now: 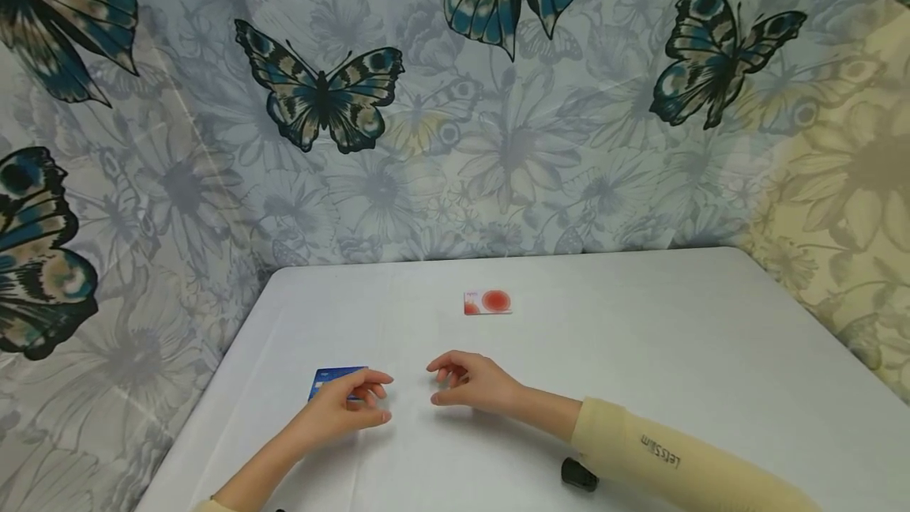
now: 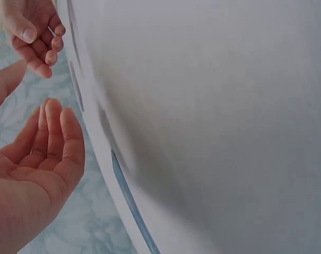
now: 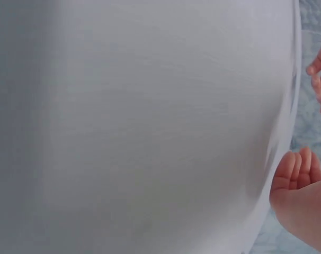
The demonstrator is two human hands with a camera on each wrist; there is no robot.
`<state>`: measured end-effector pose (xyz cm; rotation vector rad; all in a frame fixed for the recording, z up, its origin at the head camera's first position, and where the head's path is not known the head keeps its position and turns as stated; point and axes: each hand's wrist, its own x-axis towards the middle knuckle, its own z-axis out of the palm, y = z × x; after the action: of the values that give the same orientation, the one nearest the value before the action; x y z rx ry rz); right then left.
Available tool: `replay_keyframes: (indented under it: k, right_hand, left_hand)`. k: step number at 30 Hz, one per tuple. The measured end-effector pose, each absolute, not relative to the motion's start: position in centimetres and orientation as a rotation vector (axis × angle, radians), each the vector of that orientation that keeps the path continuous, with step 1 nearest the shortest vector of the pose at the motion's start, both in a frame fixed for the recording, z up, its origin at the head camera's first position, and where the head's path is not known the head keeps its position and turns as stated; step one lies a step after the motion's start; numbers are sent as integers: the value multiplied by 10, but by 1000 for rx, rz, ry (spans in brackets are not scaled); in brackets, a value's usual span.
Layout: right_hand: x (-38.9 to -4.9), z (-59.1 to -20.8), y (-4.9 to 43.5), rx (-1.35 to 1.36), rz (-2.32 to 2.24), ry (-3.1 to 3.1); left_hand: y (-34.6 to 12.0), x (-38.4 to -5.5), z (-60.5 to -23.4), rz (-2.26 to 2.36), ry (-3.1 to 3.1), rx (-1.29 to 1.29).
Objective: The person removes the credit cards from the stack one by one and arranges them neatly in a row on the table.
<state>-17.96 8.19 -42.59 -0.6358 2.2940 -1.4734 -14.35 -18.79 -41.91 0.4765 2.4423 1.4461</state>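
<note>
Above the white table my left hand (image 1: 341, 407) hovers with loosely bent fingers and nothing in them. Partly hidden behind it lies a flat blue card-like thing (image 1: 329, 376), seen nearly edge-on as a thin blue strip (image 2: 130, 203) in the left wrist view. Facing it across a small gap is my right hand (image 1: 476, 382), its fingers relaxed and holding nothing. Farther back on the table rests a small white and red card-like thing (image 1: 487, 303) with a large red circle. Both hands are apart from these two things.
A small black object (image 1: 579, 475) lies beside the right sleeve (image 1: 661, 449). At the bottom edge a sliver of another dark thing (image 1: 280, 510) shows. Butterfly-patterned cloth (image 1: 498, 148) hangs behind the white table (image 1: 626, 314) and along its sides.
</note>
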Motion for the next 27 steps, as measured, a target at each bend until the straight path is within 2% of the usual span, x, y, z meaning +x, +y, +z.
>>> replay_keyframes:
  k: [16,27]
  right_hand:
    - [-158,-429,137,-602,-1565,2245]
    - [-156,-429,162,-542,-1532,2330]
  left_hand:
    - [-123,-144,-422,1524,2408,554]
    - [-85,-151,-423,1529,2398,583]
